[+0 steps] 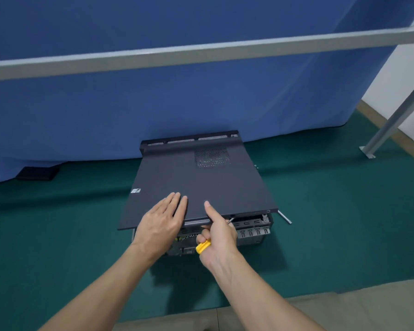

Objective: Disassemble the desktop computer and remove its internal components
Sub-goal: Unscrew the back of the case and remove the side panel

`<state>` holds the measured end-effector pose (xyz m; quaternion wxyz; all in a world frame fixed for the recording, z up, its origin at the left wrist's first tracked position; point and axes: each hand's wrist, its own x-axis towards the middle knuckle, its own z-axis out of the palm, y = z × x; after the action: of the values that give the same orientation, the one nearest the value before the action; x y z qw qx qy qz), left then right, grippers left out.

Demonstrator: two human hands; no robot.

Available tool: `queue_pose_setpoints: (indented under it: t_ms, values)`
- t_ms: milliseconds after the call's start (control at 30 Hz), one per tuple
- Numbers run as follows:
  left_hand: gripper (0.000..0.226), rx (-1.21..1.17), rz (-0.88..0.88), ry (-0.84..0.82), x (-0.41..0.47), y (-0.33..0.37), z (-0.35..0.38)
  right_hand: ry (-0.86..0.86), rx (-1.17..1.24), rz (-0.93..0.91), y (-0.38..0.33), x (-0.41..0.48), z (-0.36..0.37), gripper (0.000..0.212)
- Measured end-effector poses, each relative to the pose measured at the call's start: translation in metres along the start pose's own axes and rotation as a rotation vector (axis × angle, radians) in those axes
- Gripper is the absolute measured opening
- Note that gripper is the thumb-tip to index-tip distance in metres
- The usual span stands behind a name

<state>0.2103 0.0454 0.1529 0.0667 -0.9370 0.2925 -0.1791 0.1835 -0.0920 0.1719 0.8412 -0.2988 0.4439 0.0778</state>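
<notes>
Screwdriver (203,246) in right hand (219,237)

One computer case (251,231), one side panel (201,182), one yellow screwdriver (203,246), two hands (160,225) (221,235)

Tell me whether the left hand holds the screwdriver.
No: the left hand lies flat on the side panel, while the right hand grips the yellow-handled screwdriver.

Inside the right grip (218,234) most of the screwdriver (203,247) is hidden: only a yellow handle end and a thin bit of shaft show. Beyond both grips the side panel (196,187) covers the computer case (251,232) except its near rear strip, part of it behind the left grip (160,223). The sticker (135,190) left of that grip is too small to read. Both forearms run off the bottom edge.
</notes>
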Motion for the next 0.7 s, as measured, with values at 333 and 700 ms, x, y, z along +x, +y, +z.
queue_pose_setpoints:
  t_ms: [333, 700]
  values:
    - [0.053, 0.016, -0.020, 0.113, 0.041, 0.003, -0.058, -0.186, 0.154, 0.059, -0.057, -0.034, 0.018, 0.034]
    - [0.051, 0.040, 0.051, 0.222, 0.126, 0.096, -0.075, -0.305, 0.284, 0.012, -0.167, -0.020, -0.043, 0.021]
